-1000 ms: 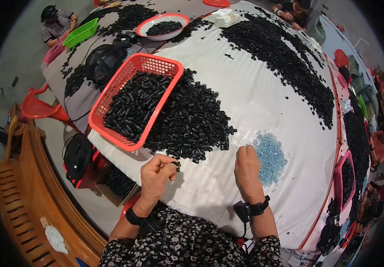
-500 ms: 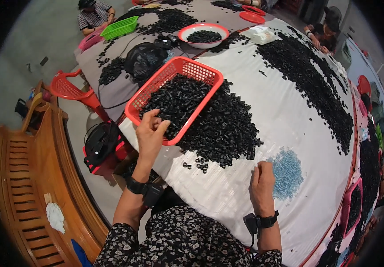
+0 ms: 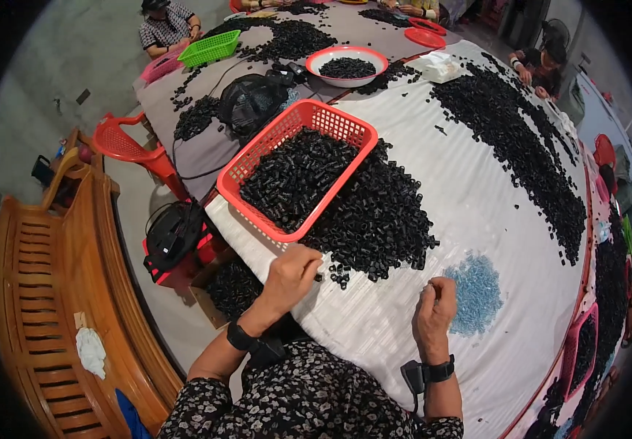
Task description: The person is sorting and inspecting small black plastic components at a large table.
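A red plastic basket (image 3: pixel 354 167), filled with small black tube-shaped pieces (image 3: pixel 297 175), rests beside and partly on a heap of similar black pieces (image 3: pixel 385 212). My left hand (image 3: pixel 290 282) is closed just below the basket's near corner, its thumb and finger by a few stray black pieces (image 3: pixel 340 276). What it pinches, if anything, is hidden. My right hand (image 3: pixel 434 316) is also closed, fingertips together, at the left edge of a pile of tiny light-blue pieces (image 3: pixel 475 294). Whatever it holds is too small to make out.
Farther off stand a white red-rimmed basin (image 3: pixel 347 64), a green basket (image 3: pixel 210 48) and a dark mesh bag (image 3: pixel 246 102). A long band of black pieces (image 3: pixel 513 146) lies right. Several people sit around the table. A wooden bench (image 3: pixel 38 314) and red chair (image 3: pixel 129 150) stand left.
My left hand has left the basket's near edge and come down and right to the stray pieces, its fingers now closed. My right hand stays almost in place by the blue pile.
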`<state>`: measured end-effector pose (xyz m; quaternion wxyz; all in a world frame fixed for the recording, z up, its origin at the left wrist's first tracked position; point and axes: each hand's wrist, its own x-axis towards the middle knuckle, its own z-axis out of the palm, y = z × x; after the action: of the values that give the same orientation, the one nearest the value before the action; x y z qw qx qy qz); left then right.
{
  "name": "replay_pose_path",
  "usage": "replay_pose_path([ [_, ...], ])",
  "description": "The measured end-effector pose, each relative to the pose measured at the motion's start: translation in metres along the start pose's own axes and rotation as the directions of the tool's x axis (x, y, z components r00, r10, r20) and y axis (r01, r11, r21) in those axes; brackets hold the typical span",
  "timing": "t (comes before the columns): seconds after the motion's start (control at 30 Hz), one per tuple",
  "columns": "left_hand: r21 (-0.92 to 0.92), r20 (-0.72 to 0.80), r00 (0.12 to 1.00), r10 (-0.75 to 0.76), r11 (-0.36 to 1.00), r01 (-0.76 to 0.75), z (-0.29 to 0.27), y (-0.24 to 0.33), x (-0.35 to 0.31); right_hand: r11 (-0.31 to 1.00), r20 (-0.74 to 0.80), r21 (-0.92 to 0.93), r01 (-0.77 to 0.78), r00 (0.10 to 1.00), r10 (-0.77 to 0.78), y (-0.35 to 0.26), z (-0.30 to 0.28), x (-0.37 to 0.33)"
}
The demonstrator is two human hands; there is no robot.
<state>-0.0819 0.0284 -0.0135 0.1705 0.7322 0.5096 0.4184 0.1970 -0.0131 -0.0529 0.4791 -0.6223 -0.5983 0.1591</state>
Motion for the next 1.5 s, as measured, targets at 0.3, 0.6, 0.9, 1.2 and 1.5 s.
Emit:
replay_pose_path([
  [0.3, 0.267, 0.104, 0.989, 0.108, 0.955, -0.132, 0.052, -0.023, -0.002, 0.993, 0.048, 0.104, -0.058, 0.997, 0.053, 0.012, 0.003, -0.007],
  [0.6, 0.198, 0.126, 0.992, 0.0, 0.98, -0.025, 0.06, -0.012, -0.008, 0.964, 0.148, 0.227, -0.138, 0.983, 0.106, 0.01, 0.002, -0.008],
  [0.9, 0.146, 0.054, 0.977, 0.208, 0.966, -0.214, 0.06, 0.005, 0.002, 0.983, 0.15, 0.169, -0.064, 0.988, 0.039, 0.003, -0.003, -0.003],
  [1.2, 0.323, 0.334, 0.929, 0.163, 0.905, -0.275, 0.08, 0.01, -0.002, 0.986, 0.169, 0.15, -0.069, 0.985, 0.043, 0.006, -0.006, -0.004],
  [1.5, 0.356, 0.344, 0.914, 0.215, 0.871, -0.339, 0.078, 0.013, -0.01, 0.989, 0.171, 0.145, -0.03, 0.985, 0.005, 0.003, -0.006, -0.003],
])
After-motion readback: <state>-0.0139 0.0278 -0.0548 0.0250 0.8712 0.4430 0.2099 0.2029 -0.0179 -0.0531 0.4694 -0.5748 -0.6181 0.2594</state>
